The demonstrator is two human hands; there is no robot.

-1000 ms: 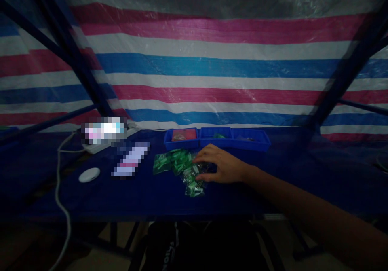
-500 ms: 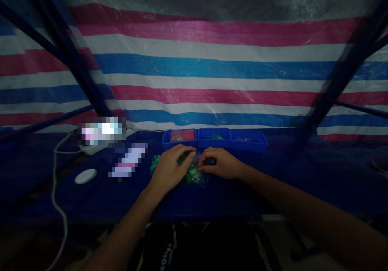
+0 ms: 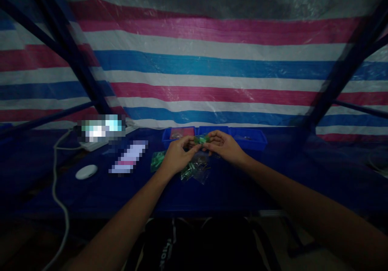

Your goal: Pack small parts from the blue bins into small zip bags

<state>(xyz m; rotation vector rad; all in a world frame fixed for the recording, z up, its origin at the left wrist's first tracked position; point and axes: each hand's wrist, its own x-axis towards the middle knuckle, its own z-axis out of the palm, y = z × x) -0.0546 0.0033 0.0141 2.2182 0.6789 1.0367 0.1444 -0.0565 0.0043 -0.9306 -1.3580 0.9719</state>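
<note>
My left hand point(image 3: 177, 156) and my right hand point(image 3: 226, 146) meet above the table, fingers closed on a small green packet point(image 3: 202, 139) that looks like shiny plastic. What is inside the packet is too dark to make out. Below my hands lies a clear plastic bag point(image 3: 201, 174), with green and metallic-looking small pieces point(image 3: 188, 170) in or beside it. Another green packet point(image 3: 156, 161) rests left of my left wrist, partly covered by that hand.
Behind my hands stand three blue bins: a left bin point(image 3: 165, 142) with a red item, a middle bin point(image 3: 213, 130) and a right bin point(image 3: 257, 142). A white round object point(image 3: 86, 172), a blurred-out flat item point(image 3: 129, 157) and a white cable point(image 3: 56, 190) are leftward.
Both hands have come together and risen a little, lifting a green packet from the table. The clear bag and loose-looking pieces below now show more.
</note>
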